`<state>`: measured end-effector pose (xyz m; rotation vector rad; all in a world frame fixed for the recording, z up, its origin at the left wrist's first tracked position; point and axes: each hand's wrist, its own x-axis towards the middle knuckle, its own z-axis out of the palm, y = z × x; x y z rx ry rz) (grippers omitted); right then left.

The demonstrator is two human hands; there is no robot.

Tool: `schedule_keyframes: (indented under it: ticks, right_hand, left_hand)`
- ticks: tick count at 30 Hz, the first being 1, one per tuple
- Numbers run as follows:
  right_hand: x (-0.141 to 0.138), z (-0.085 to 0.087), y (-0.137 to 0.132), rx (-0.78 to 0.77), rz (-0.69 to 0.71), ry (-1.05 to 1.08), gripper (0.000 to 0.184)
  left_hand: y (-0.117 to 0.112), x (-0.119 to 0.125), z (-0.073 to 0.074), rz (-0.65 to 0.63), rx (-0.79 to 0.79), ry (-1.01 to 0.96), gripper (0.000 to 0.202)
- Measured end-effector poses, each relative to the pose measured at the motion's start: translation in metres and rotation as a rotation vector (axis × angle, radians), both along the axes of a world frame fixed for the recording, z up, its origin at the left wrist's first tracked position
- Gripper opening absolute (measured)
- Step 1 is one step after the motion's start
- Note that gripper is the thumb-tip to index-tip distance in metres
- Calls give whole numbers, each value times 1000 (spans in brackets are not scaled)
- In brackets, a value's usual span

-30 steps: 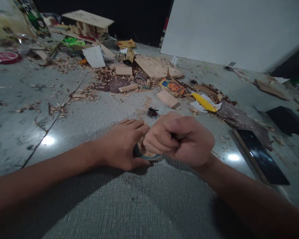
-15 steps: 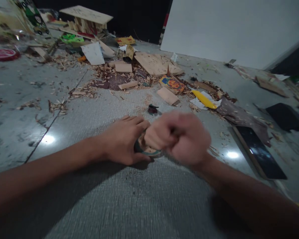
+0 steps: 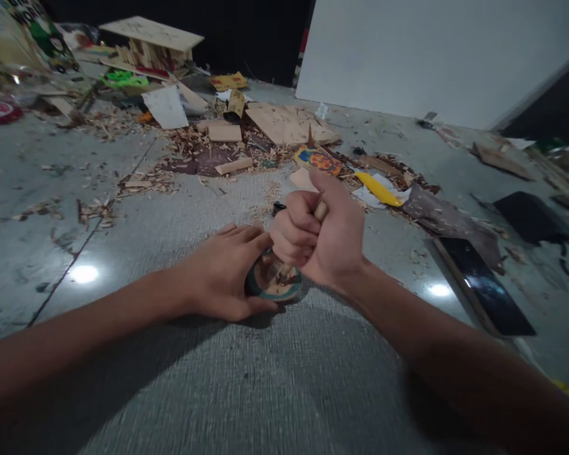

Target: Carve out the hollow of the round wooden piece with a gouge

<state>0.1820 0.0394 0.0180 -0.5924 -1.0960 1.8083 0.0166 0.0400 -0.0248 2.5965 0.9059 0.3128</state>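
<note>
Low on the grey textured floor lies a small round bowl-like thing [image 3: 284, 295] with a teal rim and light brown bits inside. My left hand [image 3: 225, 272] curls around its left side, thumb at the near edge and fingers at the far edge. Over the bowl's right side, my right hand [image 3: 325, 237] is closed in a fist around a thin wooden stick [image 3: 321, 210]. The stick's top pokes out by the thumb, and its lower end reaches down among the bits. A small dark object [image 3: 278, 207] sits just beyond, partly covered by my right hand.
Wood shavings, flat wooden pieces [image 3: 289, 123] and a colourful packet [image 3: 317, 160] are scattered ahead. A yellow-handled cutter [image 3: 379, 189] lies to the right. Nearer is a phone [image 3: 483, 284], with a black flat object [image 3: 533, 216] behind it. A wooden model [image 3: 152, 41] stands far left.
My right fist has tilted upright, its thumb now pointing up, and more of the bowl and stick shows. My left hand still holds the bowl. The whole view has shifted slightly.
</note>
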Motion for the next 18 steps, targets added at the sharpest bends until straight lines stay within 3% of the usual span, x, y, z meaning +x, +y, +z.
schedule_keyframes:
  ticks: [4, 7, 18]
  right_hand:
    - [5, 22, 0, -48, -227, -10, 69]
    - [3, 31, -9, -4, -216, -100, 63]
    - [-10, -3, -18, 62, -231, -157, 65]
  left_hand:
    - [-1, 0, 0, 11, 33, 52, 69]
    - [-2, 0, 0, 10, 32, 35, 69]
    - [-2, 1, -3, 15, 19, 44, 66]
